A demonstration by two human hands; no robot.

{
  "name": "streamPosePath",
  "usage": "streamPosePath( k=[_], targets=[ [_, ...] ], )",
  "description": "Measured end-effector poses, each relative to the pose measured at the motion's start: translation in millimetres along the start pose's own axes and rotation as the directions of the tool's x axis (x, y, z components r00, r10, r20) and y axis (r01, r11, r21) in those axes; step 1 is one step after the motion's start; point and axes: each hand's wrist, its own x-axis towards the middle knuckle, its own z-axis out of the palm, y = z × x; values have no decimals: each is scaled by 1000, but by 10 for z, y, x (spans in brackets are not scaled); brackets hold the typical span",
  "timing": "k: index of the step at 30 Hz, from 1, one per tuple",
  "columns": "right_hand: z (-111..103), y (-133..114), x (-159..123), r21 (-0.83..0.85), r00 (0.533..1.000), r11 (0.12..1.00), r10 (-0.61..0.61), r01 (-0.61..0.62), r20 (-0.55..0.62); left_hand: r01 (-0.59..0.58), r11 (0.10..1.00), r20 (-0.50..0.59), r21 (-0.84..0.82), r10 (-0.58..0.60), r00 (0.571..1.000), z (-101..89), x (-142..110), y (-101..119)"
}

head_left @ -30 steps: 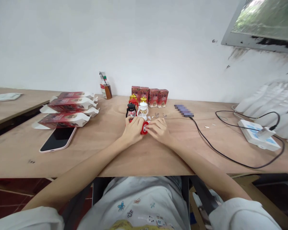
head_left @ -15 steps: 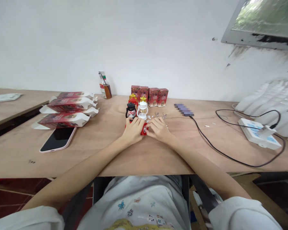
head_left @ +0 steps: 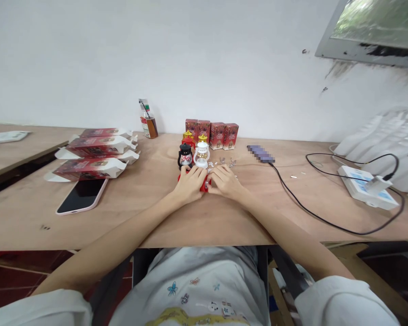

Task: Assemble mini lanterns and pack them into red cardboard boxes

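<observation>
A small red lantern (head_left: 204, 185) lies on its side on the table, mostly covered by my fingers. My left hand (head_left: 191, 184) is closed around its body. At its right end, my right hand (head_left: 223, 182) has thumb and fingertips pressed to the base, where a small greyish part shows; its details are too small to tell. Just beyond my hands stand a black lantern (head_left: 185, 155) and a white lantern (head_left: 201, 155), both upright. Behind them are a red lantern with a gold top (head_left: 188, 138) and another gold-topped one (head_left: 202, 138). Small white pieces (head_left: 213, 165) and clear bits (head_left: 231, 162) lie near my right fingers.
Several red boxes (head_left: 217, 135) stand against the wall. Opened boxes (head_left: 88, 168) lie at left beside a phone (head_left: 82, 196). A drink bottle (head_left: 149, 123) stands at the back. On the right are a blurred-out device (head_left: 260, 154), its black cable (head_left: 301, 207) and a power strip (head_left: 363, 190).
Both hands stay at the red lantern, with the right fingers shifted slightly at its base. The whole view has tilted a little; nothing else has visibly moved.
</observation>
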Motion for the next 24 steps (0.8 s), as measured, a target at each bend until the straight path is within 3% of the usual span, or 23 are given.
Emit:
streamPosePath(
  k=[18, 24],
  targets=[
    [-43, 85, 17, 66, 997, 996, -62, 64, -41, -54, 999, 41, -10, 54, 998, -33, 33, -40],
    [-65, 107, 8, 163, 998, 986, -48, 41, 38, -58, 998, 61, -31, 60, 996, -42, 33, -40]
  ],
)
